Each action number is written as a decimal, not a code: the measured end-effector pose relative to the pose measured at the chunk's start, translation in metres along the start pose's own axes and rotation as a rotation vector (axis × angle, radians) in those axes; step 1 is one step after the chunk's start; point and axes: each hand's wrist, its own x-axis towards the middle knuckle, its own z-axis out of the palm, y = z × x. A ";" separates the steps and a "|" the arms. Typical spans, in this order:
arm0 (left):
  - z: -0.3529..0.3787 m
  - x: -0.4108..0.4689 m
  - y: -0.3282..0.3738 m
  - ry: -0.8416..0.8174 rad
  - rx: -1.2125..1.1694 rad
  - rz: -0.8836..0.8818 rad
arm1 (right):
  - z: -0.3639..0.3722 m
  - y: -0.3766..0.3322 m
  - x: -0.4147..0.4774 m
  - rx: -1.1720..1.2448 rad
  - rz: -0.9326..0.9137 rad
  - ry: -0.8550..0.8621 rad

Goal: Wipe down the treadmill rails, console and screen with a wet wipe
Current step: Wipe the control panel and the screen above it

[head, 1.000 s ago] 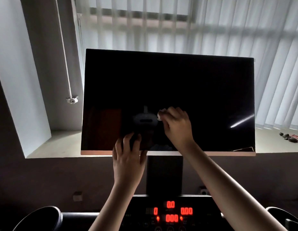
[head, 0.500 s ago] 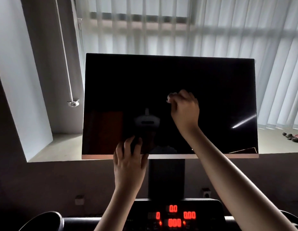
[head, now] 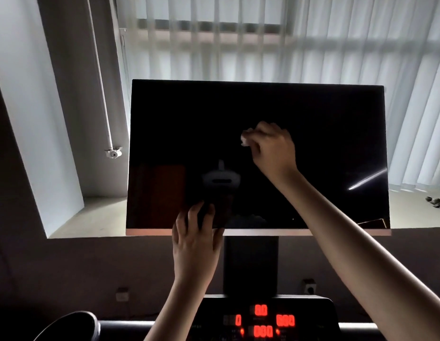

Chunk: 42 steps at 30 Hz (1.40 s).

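Where you are wiping, screen (head: 312, 119): a flat, glossy black rectangle with a thin, pale, pinkish strip along its lower edge; the dark glass mirrors a faint headset shape and a bright streak of light near its right side.
Wipe (head: 246, 137): a small, crumpled white wad, soft and bunched, lying against the glass just above the middle of the screen; only a bit of it shows, poking out to the left of your knuckles.
Right hand (head: 275, 148): your fingers are curled round the wipe, pinching it against the screen.
Left hand (head: 195, 244): your fingers are straight and spread, flat on the lower part of the glass, with the palm across the bottom strip.
Change: your right hand and the wipe have climbed higher up the screen than a second ago, while your left hand stays at the same spot on the lower edge.
Console (head: 312, 313): a dark, matt panel below the screen, with glowing red digits.
Post (head: 250, 264): a plain black rectangular column between screen and console.
Blinds (head: 238, 45): long, pale, vertical slats behind the screen, with light coming through them.
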 end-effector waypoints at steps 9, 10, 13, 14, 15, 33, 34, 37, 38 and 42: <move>0.000 -0.001 -0.002 -0.011 0.026 0.019 | 0.004 0.005 0.024 0.111 0.054 -0.006; 0.000 -0.001 -0.002 -0.013 0.025 0.019 | 0.005 0.009 0.031 0.110 0.147 0.026; -0.001 0.000 -0.001 -0.018 0.027 0.022 | 0.011 -0.002 0.041 0.137 0.282 0.056; -0.001 0.000 -0.001 -0.018 0.028 0.025 | 0.014 -0.008 0.039 0.141 0.214 0.032; -0.001 -0.001 -0.001 -0.020 0.028 0.026 | 0.016 -0.010 0.036 0.151 0.125 -0.001; 0.001 -0.002 -0.004 -0.025 0.024 0.040 | 0.015 0.013 0.090 0.055 0.332 -0.080; 0.001 -0.002 -0.004 -0.025 0.022 0.042 | 0.016 0.011 0.088 0.088 0.279 -0.092; 0.001 -0.001 -0.003 -0.021 0.021 0.039 | 0.012 0.018 0.083 0.084 0.204 -0.113; 0.002 -0.001 -0.003 -0.016 0.021 0.039 | 0.010 0.021 0.085 0.035 0.257 -0.106; 0.001 -0.002 -0.003 -0.015 0.021 0.023 | 0.010 0.014 0.081 -0.019 0.381 -0.027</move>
